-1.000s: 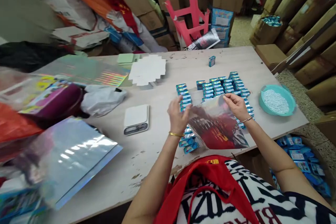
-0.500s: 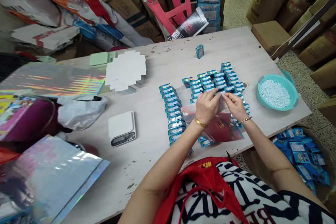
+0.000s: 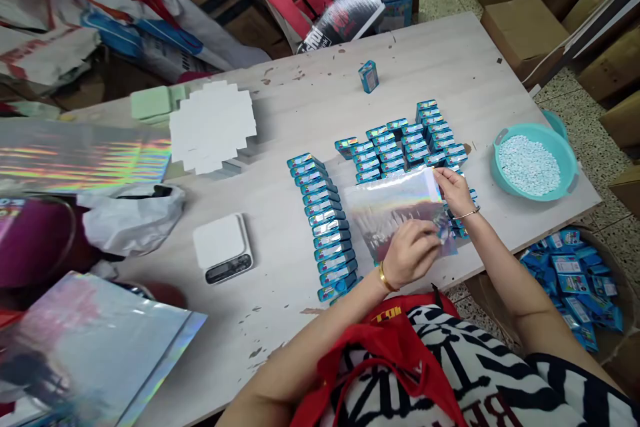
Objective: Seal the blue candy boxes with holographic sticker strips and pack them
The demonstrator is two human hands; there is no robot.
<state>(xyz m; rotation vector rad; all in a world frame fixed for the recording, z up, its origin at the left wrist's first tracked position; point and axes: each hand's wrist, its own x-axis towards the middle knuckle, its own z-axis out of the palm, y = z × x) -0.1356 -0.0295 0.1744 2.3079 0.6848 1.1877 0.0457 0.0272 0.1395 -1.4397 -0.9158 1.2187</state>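
Note:
A shiny holographic bag [image 3: 393, 210] lies flat on the wooden table [image 3: 300, 107], over some of the small blue boxes [image 3: 325, 227] set out in rows. My right hand [image 3: 453, 190] pinches the bag's far right corner. My left hand [image 3: 411, 253] presses on its near edge, fingers curled onto the film. More rows of blue boxes [image 3: 410, 140] stand just beyond the bag. A single blue box [image 3: 369, 76] stands apart, further back.
A teal basin of white pellets [image 3: 533, 161] sits at the table's right edge. A white scale [image 3: 223, 248], a white plastic bag [image 3: 131, 217], white card stacks [image 3: 213, 125] and holographic sheets [image 3: 80, 160] lie to the left. A carton of blue boxes [image 3: 575, 283] stands on the floor.
The bag was held up between both hands and now lies flat on the table. My left hand slid from the top edge down to the near edge.

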